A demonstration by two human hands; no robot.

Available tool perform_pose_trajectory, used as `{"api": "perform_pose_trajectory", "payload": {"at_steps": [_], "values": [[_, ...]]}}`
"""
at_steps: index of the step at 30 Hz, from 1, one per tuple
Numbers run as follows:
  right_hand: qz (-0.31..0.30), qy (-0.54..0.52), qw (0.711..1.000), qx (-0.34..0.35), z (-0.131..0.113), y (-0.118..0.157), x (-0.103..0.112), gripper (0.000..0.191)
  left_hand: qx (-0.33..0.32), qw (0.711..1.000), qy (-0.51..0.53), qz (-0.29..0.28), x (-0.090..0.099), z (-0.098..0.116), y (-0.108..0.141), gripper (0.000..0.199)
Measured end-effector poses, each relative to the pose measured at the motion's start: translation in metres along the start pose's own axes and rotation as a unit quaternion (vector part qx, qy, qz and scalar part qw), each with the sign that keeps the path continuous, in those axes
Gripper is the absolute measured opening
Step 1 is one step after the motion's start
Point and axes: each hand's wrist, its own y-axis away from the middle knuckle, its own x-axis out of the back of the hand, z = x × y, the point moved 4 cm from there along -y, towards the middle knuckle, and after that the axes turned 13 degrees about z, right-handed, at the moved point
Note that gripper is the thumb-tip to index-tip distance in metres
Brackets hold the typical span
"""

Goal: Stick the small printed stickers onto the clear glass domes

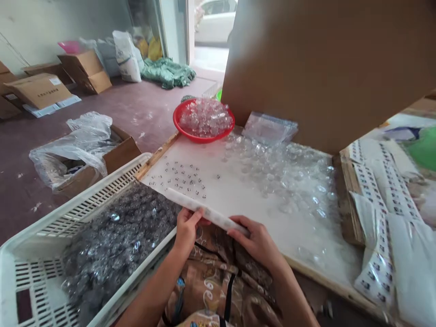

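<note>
A long, narrow white strip, rolled or folded (pixel 214 218), lies across the front edge of the white worktable (pixel 235 195). My left hand (pixel 190 222) pinches it near its middle, and my right hand (pixel 250 236) grips its right end. Small dark-marked pieces (pixel 184 175) are scattered on the table's left part, beyond the strip. Many clear plastic pieces (pixel 289 175) cover the back and right of the tabletop. Below and left of my left hand, a white basket (pixel 91 188) holds a heap of clear pieces with dark marks (pixel 122 240).
A red bowl (pixel 204 138) of clear pieces stands at the back left corner. Behind the table rises a large cardboard panel (pixel 320 68). Printed white strips (pixel 381 218) lie on the right. An open carton with plastic (pixel 116 159) sits on the floor at left.
</note>
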Motion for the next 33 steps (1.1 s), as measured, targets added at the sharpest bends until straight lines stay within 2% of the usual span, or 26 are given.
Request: {"api": "perform_pose_trajectory", "payload": {"at_steps": [6, 13, 18, 20, 22, 26, 30, 33], "values": [[0.041, -0.032, 0.998, -0.020, 0.007, -0.004, -0.001, 0.028, 0.030, 0.999, 0.008, -0.027, -0.006, -0.006, -0.007, 0.041], [0.028, -0.028, 0.999, -0.036, 0.018, -0.007, 0.001, 0.029, 0.047, 0.998, -0.005, -0.045, -0.007, -0.013, -0.011, 0.041], [0.035, -0.023, 0.999, -0.017, 0.023, -0.004, 0.007, 0.047, 0.030, 0.999, 0.003, -0.035, -0.003, -0.013, -0.012, 0.039], [0.064, -0.023, 0.998, -0.003, 0.024, -0.002, 0.010, 0.042, 0.008, 0.997, 0.002, -0.070, -0.003, -0.009, -0.010, 0.033], [0.096, -0.014, 0.995, 0.020, 0.023, 0.000, 0.013, 0.036, -0.034, 0.991, 0.002, -0.130, -0.005, -0.003, -0.007, 0.024], [0.156, 0.023, 0.982, 0.104, 0.018, 0.006, 0.019, 0.042, -0.129, 0.963, -0.011, -0.238, -0.005, 0.010, 0.000, 0.011], [0.183, 0.069, 0.970, 0.145, 0.011, 0.012, 0.024, 0.045, -0.183, 0.942, -0.054, -0.276, -0.003, 0.015, 0.007, 0.008], [0.164, 0.083, 0.970, 0.157, 0.000, 0.017, 0.022, 0.040, -0.177, 0.942, -0.076, -0.275, -0.004, 0.014, 0.014, 0.008]]}}
